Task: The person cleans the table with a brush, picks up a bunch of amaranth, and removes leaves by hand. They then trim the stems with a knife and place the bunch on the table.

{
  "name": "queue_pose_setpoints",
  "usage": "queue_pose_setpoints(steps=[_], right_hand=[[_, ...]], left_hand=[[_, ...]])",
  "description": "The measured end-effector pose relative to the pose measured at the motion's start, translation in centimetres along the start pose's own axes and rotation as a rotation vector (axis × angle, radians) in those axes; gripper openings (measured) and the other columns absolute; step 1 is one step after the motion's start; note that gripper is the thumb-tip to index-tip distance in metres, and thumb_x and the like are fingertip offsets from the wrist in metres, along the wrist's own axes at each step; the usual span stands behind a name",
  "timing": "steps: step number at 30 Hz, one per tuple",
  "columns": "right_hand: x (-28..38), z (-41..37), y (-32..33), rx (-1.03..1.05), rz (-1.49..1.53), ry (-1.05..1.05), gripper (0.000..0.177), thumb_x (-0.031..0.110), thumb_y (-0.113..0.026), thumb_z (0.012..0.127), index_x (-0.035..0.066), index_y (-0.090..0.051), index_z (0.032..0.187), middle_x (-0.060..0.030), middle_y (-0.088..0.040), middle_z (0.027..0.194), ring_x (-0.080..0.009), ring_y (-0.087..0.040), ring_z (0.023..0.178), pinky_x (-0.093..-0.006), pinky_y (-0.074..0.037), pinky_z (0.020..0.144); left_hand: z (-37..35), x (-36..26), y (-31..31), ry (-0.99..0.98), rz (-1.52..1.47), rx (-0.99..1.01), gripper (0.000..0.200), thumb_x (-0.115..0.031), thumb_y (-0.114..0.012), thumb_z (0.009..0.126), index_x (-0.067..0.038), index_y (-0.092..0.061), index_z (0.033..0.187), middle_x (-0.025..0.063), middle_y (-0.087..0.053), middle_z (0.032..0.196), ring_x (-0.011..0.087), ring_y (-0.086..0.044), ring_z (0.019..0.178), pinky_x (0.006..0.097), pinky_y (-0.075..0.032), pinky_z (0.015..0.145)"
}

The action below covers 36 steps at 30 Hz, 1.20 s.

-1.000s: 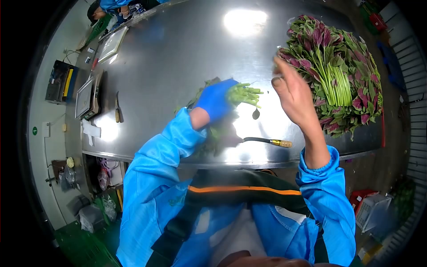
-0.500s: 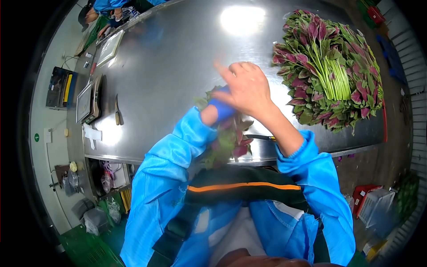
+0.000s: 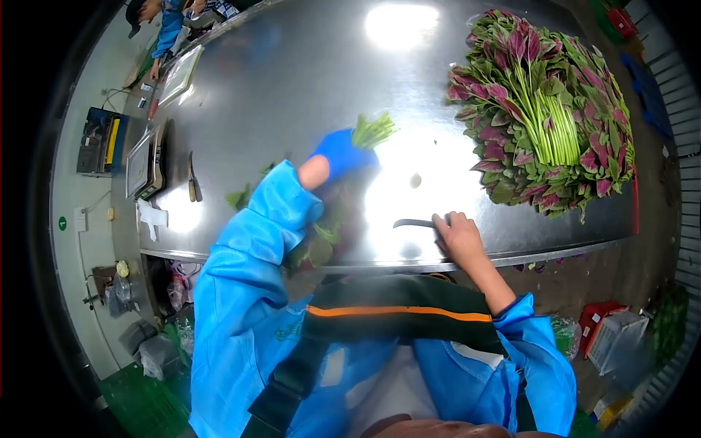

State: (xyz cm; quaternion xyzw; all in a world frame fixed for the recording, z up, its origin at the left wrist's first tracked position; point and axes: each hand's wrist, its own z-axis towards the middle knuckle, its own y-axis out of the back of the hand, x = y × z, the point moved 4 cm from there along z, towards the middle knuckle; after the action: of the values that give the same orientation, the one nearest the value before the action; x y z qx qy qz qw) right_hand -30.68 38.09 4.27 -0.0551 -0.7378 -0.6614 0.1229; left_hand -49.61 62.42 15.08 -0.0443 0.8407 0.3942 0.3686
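My left hand (image 3: 343,155), in a blue glove, is closed around a bunch of amaranth. The cut green stems (image 3: 374,131) stick out past the fingers toward the upper right, and the green and purple leaves (image 3: 318,244) hang back under the forearm, blurred. Near the table's front edge, my bare right hand (image 3: 458,237) has its fingers curled over the handle of a knife. Its dark, curved blade (image 3: 414,223) points left, low over the metal table; the handle is mostly hidden by the hand.
A big pile of amaranth (image 3: 551,117) lies on the right of the metal table (image 3: 307,80). At left are a scale (image 3: 147,162), another knife (image 3: 192,179) and white paper (image 3: 152,215). A loose leaf (image 3: 415,180) lies mid-table. Another person (image 3: 169,29) works at the far left.
My left hand has moved left and up a little with the bunch, its stems now showing. My right hand has left the bunch and come down onto the knife.
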Motion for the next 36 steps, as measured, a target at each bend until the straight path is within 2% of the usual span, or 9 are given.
queue_pose_setpoints(steps=[3,8,11,15,21,28,32,33,36], right_hand=[[-1.2,-0.7,-1.0,-0.159,0.165,-0.051,0.037,0.012,-0.069,0.072,0.006,-0.058,0.107,-0.0137,-0.053,0.091,-0.0317,-0.054,0.085,-0.0423,-0.045,0.072],[-3.6,1.7,3.1,-0.320,0.910,-0.330,0.015,0.007,-0.057,0.083,0.002,-0.056,0.097,-0.0085,-0.046,0.078,-0.0170,-0.048,0.064,-0.0304,-0.040,0.056],[-0.5,4.0,8.6,-0.199,0.961,-0.302,0.013,0.008,-0.058,0.086,0.004,-0.057,0.098,-0.0070,-0.051,0.076,-0.0179,-0.053,0.061,-0.0313,-0.042,0.053],[3.7,7.0,12.8,-0.628,0.475,0.012,0.012,0.011,-0.060,0.087,0.008,-0.058,0.098,-0.0069,-0.056,0.077,-0.0230,-0.057,0.064,-0.0356,-0.045,0.055],[3.3,10.6,9.1,-0.560,0.155,-0.014,0.010,0.015,-0.060,0.086,0.010,-0.056,0.093,-0.0092,-0.055,0.075,-0.0268,-0.058,0.065,-0.0390,-0.048,0.058],[-2.0,6.7,5.6,-0.337,0.334,-0.333,0.016,0.017,-0.056,0.091,0.006,-0.057,0.103,-0.0141,-0.065,0.095,-0.0325,-0.063,0.077,-0.0390,-0.050,0.063],[3.0,8.6,11.9,-0.628,0.447,-0.068,0.012,0.017,-0.054,0.092,0.007,-0.057,0.098,-0.0148,-0.065,0.091,-0.0342,-0.063,0.075,-0.0407,-0.050,0.063],[2.4,8.7,11.0,-0.545,0.460,-0.114,0.013,0.018,-0.054,0.092,0.007,-0.057,0.098,-0.0147,-0.065,0.091,-0.0344,-0.063,0.075,-0.0409,-0.050,0.063],[-1.7,8.3,3.5,-0.323,0.389,-0.274,0.018,0.022,-0.054,0.092,0.007,-0.059,0.100,-0.0149,-0.064,0.088,-0.0358,-0.063,0.075,-0.0433,-0.051,0.065]], left_hand=[[-0.2,0.9,-2.3,0.032,-0.439,0.031,0.023,-0.023,-0.070,0.079,-0.004,-0.070,0.093,0.0073,-0.066,0.078,0.0161,-0.062,0.068,0.0299,-0.049,0.062],[-0.3,-0.2,-3.2,0.066,-0.529,0.105,0.023,-0.016,-0.072,0.077,-0.001,-0.070,0.094,0.0073,-0.067,0.082,0.0157,-0.063,0.073,0.0293,-0.050,0.064],[-0.1,-1.1,-3.6,0.082,-0.532,0.123,0.026,-0.016,-0.074,0.076,0.000,-0.070,0.095,0.0081,-0.069,0.083,0.0160,-0.064,0.076,0.0293,-0.051,0.066],[0.1,-1.5,-4.3,0.075,-0.413,0.080,0.030,-0.022,-0.075,0.075,-0.001,-0.070,0.097,0.0090,-0.069,0.083,0.0167,-0.064,0.076,0.0303,-0.051,0.067],[-0.2,-1.1,-5.0,0.116,-0.349,0.052,0.033,-0.026,-0.071,0.077,-0.004,-0.068,0.101,0.0110,-0.069,0.087,0.0190,-0.064,0.078,0.0332,-0.051,0.072],[-1.6,-1.5,-2.7,-0.015,-0.228,-0.119,0.033,-0.028,-0.068,0.080,-0.005,-0.066,0.103,0.0144,-0.068,0.093,0.0249,-0.066,0.084,0.0354,-0.051,0.076],[-1.1,-3.4,-3.5,-0.109,0.016,-0.218,0.026,-0.025,-0.067,0.082,-0.005,-0.067,0.099,0.0111,-0.069,0.093,0.0201,-0.066,0.084,0.0324,-0.052,0.076],[-1.5,-3.9,-3.6,-0.142,0.069,-0.279,0.022,-0.022,-0.067,0.083,-0.005,-0.068,0.096,0.0088,-0.070,0.091,0.0160,-0.066,0.083,0.0304,-0.052,0.076],[-2.4,-4.6,-1.9,-0.132,0.145,-0.355,0.032,-0.032,-0.067,0.082,-0.006,-0.067,0.101,0.0145,-0.068,0.100,0.0285,-0.066,0.087,0.0368,-0.051,0.078]])
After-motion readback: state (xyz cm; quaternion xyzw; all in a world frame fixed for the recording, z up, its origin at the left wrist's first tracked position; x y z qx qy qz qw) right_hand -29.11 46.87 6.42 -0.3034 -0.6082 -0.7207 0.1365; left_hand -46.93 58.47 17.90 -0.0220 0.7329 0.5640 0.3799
